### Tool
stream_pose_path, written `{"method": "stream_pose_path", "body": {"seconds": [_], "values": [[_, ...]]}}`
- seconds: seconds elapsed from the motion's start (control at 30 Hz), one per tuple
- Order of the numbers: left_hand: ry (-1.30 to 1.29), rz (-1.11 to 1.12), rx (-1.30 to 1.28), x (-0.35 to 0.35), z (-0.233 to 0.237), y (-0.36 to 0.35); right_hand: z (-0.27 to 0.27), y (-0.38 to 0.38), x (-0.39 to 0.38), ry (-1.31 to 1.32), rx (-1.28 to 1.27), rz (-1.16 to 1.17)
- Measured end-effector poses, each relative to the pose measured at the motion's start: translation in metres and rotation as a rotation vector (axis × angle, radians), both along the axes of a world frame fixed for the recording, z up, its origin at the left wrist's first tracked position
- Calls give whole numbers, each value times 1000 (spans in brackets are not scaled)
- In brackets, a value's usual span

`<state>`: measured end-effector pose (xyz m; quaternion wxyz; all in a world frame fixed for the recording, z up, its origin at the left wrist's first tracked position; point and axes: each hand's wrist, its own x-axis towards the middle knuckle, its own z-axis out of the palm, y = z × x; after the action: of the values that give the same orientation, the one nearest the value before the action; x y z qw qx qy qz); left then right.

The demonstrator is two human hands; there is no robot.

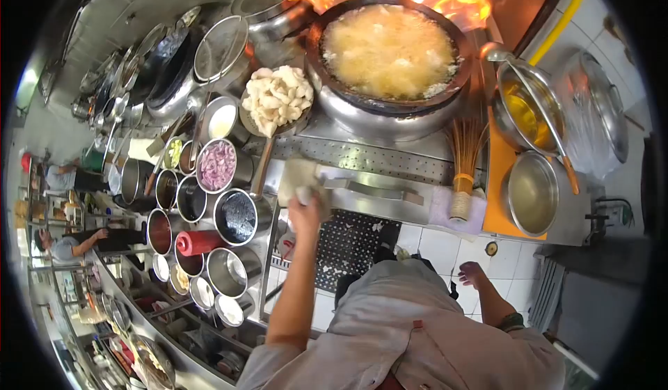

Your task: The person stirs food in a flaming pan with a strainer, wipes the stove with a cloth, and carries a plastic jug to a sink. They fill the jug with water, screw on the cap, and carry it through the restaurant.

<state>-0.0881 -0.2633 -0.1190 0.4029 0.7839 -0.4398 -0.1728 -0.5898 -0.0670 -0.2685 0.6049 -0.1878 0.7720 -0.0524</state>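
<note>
Pale shirt fabric (410,327) fills the foreground. A folded, grey-beige cloth (298,180), slightly blurred, is at the front edge of the metal surface (362,155), below the flaming wok (388,52). The left arm (292,292) reaches forward, its grip (306,212) closed on the cloth; the right grip (473,275) — loosely curled, holding nothing — hangs over floor tiles (438,251). Pots (243,216) crowd the cloth's left; bare metal lies rightward, up to a bamboo brush (462,181).
</note>
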Motion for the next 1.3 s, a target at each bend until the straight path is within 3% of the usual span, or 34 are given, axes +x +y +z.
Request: {"method": "stream_pose_path", "body": {"seconds": [0.03, 0.1, 0.13, 0.17, 0.3, 0.37, 0.4, 0.43, 0.5, 0.57, 0.6, 0.63, 0.67, 0.7, 0.73, 0.77, 0.83, 0.93, 1.03, 1.07, 1.1, 1.13, 1.2, 1.23, 1.3], "values": [[249, -62, 1, -13, -16, 11, 1, 10, -6, 16, 35, 50], [299, -96, 142, -60, 3, 29, 7, 11, -19, 50, 68, 121], [191, -154, -44, -84, -21, 40, 7, 6, -19, 64, 46, 97], [214, -252, -17, -109, 1, 43, 8, 6, -18, 78, 26, 64], [135, -534, -97, -191, -3, 55, 41, -18, 0, 55, -209, -9], [83, -674, -104, -213, 15, 63, 51, -20, 0, -87, -283, -14], [67, -833, -66, -219, 6, 66, 61, -21, 14, 35, -278, 22], [67, -845, -86, -215, 2, 71, 78, -20, 27, 77, -285, 28], [299, -905, -107, -199, -8, 77, 92, -2, 34, 101, -321, 40], [237, -648, -18, -139, -22, 65, 99, 29, 37, 121, -346, -38], [231, -467, 27, -100, -3, 49, 100, 49, 38, 137, -340, -110], [614, -380, 195, -55, 30, 30, 91, 73, 36, 132, -320, -183], [606, -199, -63, -23, 23, 20, 74, 104, 28, 121, -299, -243], [207, -80, -144, -3, 22, -1, 42, 143, 11, 83, -259, -264], [101, -133, -101, 7, 38, -13, 26, 166, 7, 102, -134, -261], [91, -111, -122, 14, 23, -22, -11, 217, -8, -29, -242, -371], [26, -155, -83, 18, -25, -52, -31, 245, -15, -136, -47, -350], [-96, -83, 57, 2, -12, -52, -21, 217, 12, -56, 91, -249], [-96, -101, 22, -1, 2, -44, -6, 138, 53, -17, -75, -110], [-97, -76, -2, -2, 10, -37, 18, 100, 79, -26, -196, -60], [-91, -62, -44, -4, 19, -27, 78, 57, 122, 20, -369, 68], [-89, -59, -84, -4, 27, -15, 102, 20, 151, -133, -497, 35], [-67, -133, -174, 8, 40, 16, 172, -47, 214, -291, -741, 269], [-36, -211, -254, 17, 48, 26, 216, -71, 250, -413, -767, 261], [-83, -163, -266, 44, 73, 38, 250, -114, 301, -636, -811, 402]]}}
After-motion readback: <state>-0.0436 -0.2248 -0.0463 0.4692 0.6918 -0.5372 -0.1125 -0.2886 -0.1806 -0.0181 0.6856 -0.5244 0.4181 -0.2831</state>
